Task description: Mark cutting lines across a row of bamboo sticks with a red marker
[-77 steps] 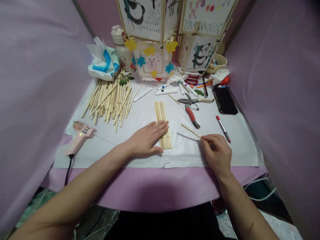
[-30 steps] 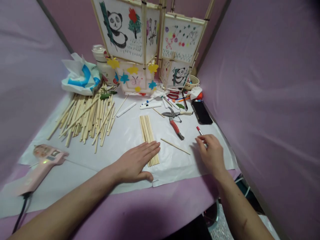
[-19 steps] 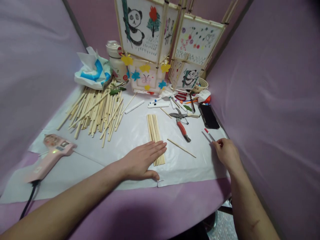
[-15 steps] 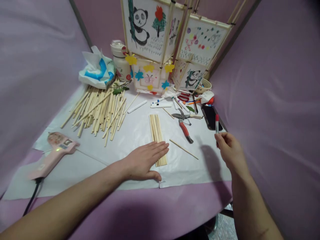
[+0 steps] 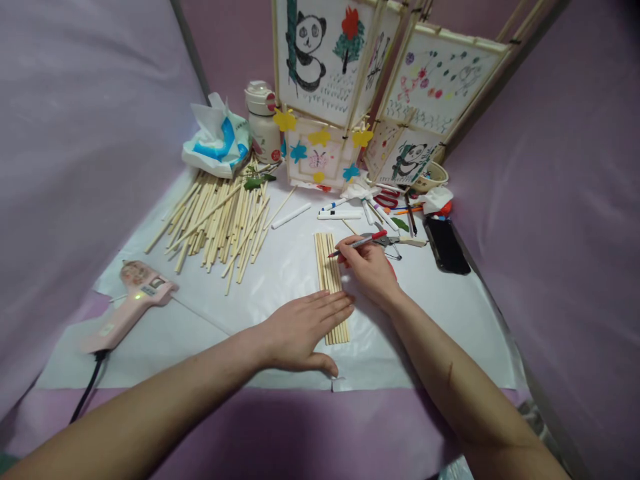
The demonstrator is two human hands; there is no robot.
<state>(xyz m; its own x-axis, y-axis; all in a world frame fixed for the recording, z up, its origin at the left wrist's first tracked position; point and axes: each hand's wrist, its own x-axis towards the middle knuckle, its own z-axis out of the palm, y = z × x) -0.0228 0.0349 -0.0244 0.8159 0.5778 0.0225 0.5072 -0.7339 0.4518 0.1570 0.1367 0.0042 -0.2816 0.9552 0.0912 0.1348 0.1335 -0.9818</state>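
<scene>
My left hand (image 5: 305, 327) lies flat, fingers stretched out, pressing the near end of a row of thin wooden sticks (image 5: 329, 270) laid side by side on white paper (image 5: 280, 273). My right hand (image 5: 370, 270) is closed round a red-capped pen (image 5: 357, 243), whose tip points left and rests on the sticks near the middle of the row. The right hand hides the single loose stick that lay to the right of the row.
A big heap of wooden sticks (image 5: 220, 217) lies at back left, a pink glue gun (image 5: 133, 300) at front left. Pliers (image 5: 395, 240), markers (image 5: 340, 215) and a black phone (image 5: 446, 245) lie at back right. Painted paper lantern panels (image 5: 350, 87), a tissue pack (image 5: 217, 137) and a bottle (image 5: 263, 120) stand behind.
My right hand let go of the loose stick, reached right, picked up the red-capped pen, and brought it left onto the stick row. My left hand stayed flat on the sticks.
</scene>
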